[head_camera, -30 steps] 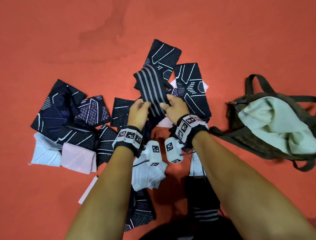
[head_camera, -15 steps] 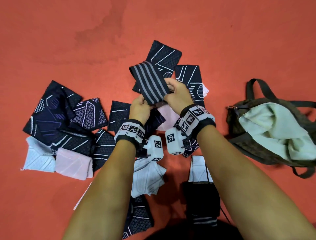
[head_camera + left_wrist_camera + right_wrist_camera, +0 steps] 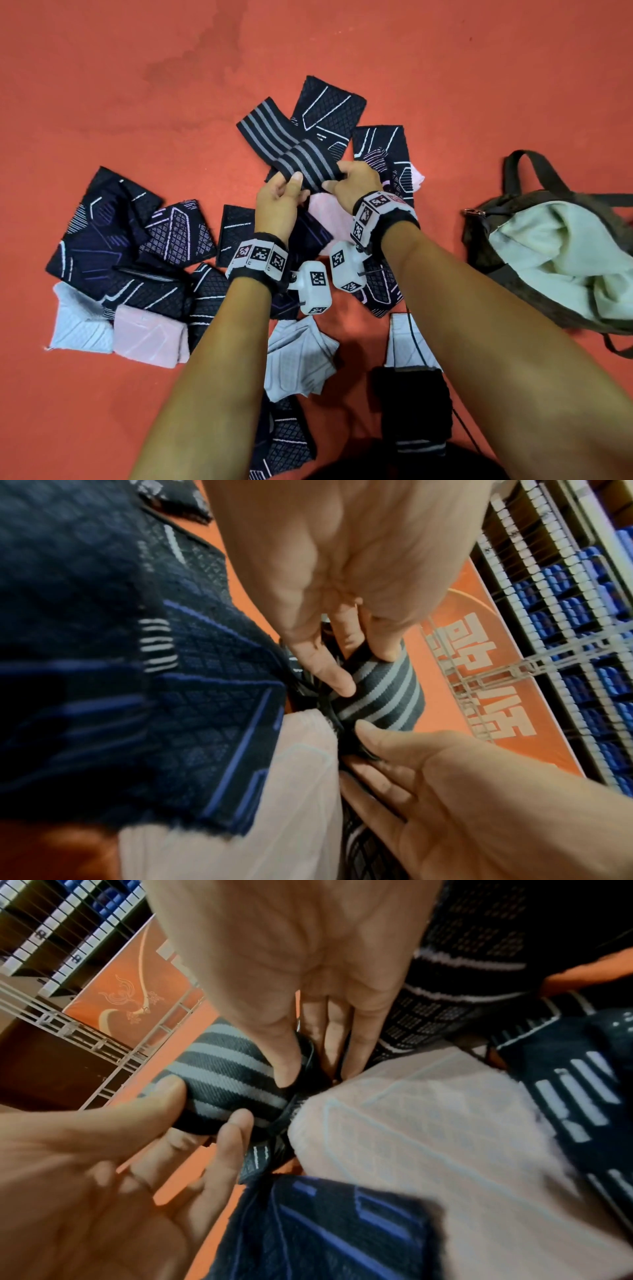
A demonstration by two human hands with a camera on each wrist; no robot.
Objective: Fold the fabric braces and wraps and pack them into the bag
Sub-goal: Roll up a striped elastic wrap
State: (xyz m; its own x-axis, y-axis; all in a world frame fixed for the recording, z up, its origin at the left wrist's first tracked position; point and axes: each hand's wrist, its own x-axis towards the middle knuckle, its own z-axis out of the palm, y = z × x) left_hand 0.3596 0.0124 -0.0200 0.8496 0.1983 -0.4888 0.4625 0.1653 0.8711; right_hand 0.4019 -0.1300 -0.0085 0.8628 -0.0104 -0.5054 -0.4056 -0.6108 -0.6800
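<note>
Since the earlier frames both hands have carried the striped wrap (image 3: 291, 150) up and away from the body, and its free end now folds over into a bend above the pile. The left hand (image 3: 279, 202) pinches the wrap's near end, thumb on top and fingers beneath. The right hand (image 3: 354, 183) grips the same end from the other side, thumb pressed on the stripes and fingers curled behind it. The wrap is black with 4 grey stripes and hangs above the scattered braces (image 3: 137, 253), clear of the floor.

The floor (image 3: 137, 102) is a flat orange-red surface with a faint darker stain (image 3: 191, 58) toward the far side. Dark patterned braces, plus pale pink and white ones, lie fanned across it in front of the person. The bag (image 3: 561, 253), dark with a pale lining showing through its open mouth, sits on the floor well to the right of the pile.

In the wrist views the room beyond holds an orange banner (image 3: 479, 674) with white lettering, metal railings (image 3: 85, 1031) and tiers of blue seats (image 3: 582, 615).
</note>
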